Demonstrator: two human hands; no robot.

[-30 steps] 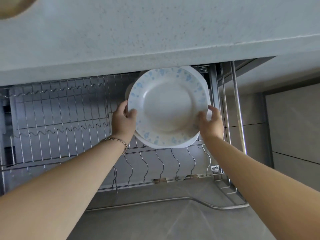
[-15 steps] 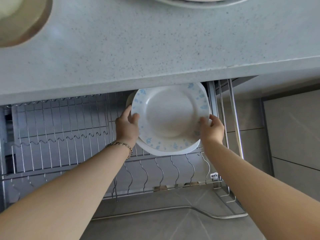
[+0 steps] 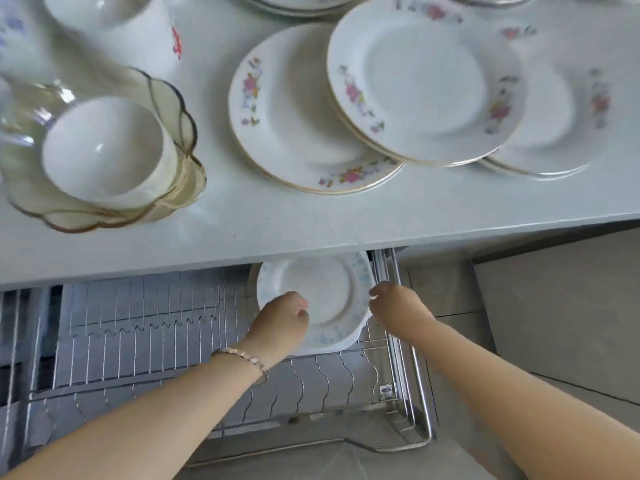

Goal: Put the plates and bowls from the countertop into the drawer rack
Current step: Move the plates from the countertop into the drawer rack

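A white plate with a pale blue pattern point(image 3: 325, 299) stands on edge at the far right of the wire drawer rack point(image 3: 138, 341), leaning on another white plate point(image 3: 349, 342) behind it. My left hand point(image 3: 282, 323) is curled in front of the plate's lower left, with nothing in it. My right hand point(image 3: 398, 306) has its fingertips at the plate's right rim; whether it grips is unclear. On the countertop point(image 3: 311, 220) lie overlapping floral plates point(image 3: 298, 133) point(image 3: 422, 81) point(image 3: 554, 109) and a white bowl point(image 3: 104, 147) nested in scalloped glass bowls point(image 3: 180, 109).
A white mug point(image 3: 131, 26) with a red mark stands at the counter's back left, and more plates are cut off at the top edge. The countertop overhangs the back of the rack. The rack's metal frame point(image 3: 415, 375) runs down its right side, over a tiled floor point(image 3: 554, 323).
The view has tilted up, so the countertop dishes now show. The plate went deeper under the counter. My left hand came off the left rim and curled in front of the plate.
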